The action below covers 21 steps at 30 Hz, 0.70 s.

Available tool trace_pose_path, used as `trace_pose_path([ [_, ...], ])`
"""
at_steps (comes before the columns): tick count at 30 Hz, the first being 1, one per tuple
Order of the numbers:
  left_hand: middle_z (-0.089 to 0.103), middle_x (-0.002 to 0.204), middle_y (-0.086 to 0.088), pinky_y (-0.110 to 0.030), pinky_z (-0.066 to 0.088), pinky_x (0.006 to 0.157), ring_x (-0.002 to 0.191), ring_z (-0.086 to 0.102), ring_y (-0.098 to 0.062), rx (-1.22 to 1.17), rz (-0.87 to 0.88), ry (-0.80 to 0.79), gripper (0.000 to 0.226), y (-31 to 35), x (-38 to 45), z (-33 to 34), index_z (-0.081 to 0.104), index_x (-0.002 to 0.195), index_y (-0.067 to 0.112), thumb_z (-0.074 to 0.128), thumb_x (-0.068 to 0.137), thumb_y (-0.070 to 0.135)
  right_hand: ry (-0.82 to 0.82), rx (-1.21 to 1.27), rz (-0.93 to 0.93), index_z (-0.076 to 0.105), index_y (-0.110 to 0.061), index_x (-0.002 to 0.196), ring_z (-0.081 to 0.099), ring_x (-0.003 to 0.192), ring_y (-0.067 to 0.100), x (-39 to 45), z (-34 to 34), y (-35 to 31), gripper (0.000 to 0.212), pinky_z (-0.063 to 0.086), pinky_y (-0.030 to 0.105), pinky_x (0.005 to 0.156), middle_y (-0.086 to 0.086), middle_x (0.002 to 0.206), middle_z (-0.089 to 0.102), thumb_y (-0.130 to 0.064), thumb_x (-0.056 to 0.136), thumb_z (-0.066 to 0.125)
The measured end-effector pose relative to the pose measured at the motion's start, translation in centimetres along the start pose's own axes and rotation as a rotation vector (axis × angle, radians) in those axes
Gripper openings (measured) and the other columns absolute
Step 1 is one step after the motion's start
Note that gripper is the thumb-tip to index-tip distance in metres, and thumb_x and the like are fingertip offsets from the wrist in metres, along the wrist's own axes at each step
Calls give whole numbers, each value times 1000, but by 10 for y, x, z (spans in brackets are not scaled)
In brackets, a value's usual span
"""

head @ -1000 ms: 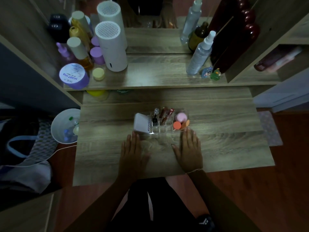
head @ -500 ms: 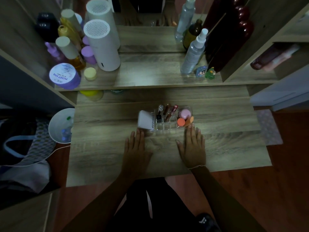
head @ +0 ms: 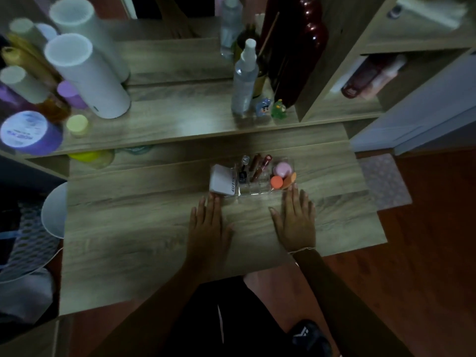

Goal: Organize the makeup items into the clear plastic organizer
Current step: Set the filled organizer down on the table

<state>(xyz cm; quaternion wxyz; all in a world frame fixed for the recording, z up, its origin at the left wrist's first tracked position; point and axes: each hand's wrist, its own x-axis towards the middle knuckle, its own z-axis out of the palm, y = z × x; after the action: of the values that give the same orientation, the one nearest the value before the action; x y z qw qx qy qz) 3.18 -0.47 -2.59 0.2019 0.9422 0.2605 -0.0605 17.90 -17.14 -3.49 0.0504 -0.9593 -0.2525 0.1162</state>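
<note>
Clear plastic organizer [head: 260, 190] holds the makeup. We find left hand [head: 209, 228] and right hand [head: 296, 220] flat, fingers spread, empty, on the surface [head: 128, 228].

A single head-worn camera looked forward and steeply down onto the wooden desk [head: 154, 228] from close above its near edge. Beyond the desk rose a shelf [head: 164, 122]; below it the wearer's lap filled the frame.

White cylinder [head: 87, 78] and spray bottle [head: 243, 81] on shelf [head: 164, 124]
</note>
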Motion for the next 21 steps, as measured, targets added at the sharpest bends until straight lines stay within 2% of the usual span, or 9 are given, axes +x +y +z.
trace_pose_path([
  [3, 25, 154, -19, -50, 15, 116, 143, 21, -36, 3, 12, 1, 72, 16, 6, 4, 23, 146, 3, 26, 90, 48, -1, -14, 6, 18, -10, 150, 21, 145, 39, 6, -4, 17, 75, 24, 59, 115, 12, 159, 23, -59, 93, 25],
  [8, 40, 147, -20, -53, 32, 109, 135, 38, -37, 65, 28, -15, 66, 40, 16, 12, 37, 140, 1, 32, 89, 42, 32, 26, 53, 19, -10, 150, 16, 147, 39, 14, -11, 39, 72, 18, 60, 118, 12, 159, 21, -52, 95, 39],
  [12, 45, 144, -19, -55, 35, 106, 132, 43, -36, 84, 54, -29, 64, 57, 26, 16, 43, 137, 2, 33, 88, 42, 53, 65, 94, 20, -10, 150, 13, 148, 37, 19, -17, 54, 71, 13, 58, 119, 12, 159, 20, -52, 95, 38],
  [17, 32, 152, -17, -53, 24, 113, 140, 30, -35, 84, 74, -46, 64, 73, 37, 21, 31, 144, 5, 50, 91, 36, 41, 111, 120, 10, -14, 151, 7, 149, 35, 28, -22, 71, 74, 8, 56, 120, 9, 162, 12, -55, 92, 28],
  [21, 7, 160, -11, -48, 7, 118, 147, 5, -29, 105, 62, -85, 68, 82, 45, 25, 8, 149, 11, 37, 95, 39, 27, 113, 107, 5, -15, 152, 6, 148, 36, 36, -26, 79, 74, 8, 56, 120, 10, 162, 10, -55, 93, 25],
])
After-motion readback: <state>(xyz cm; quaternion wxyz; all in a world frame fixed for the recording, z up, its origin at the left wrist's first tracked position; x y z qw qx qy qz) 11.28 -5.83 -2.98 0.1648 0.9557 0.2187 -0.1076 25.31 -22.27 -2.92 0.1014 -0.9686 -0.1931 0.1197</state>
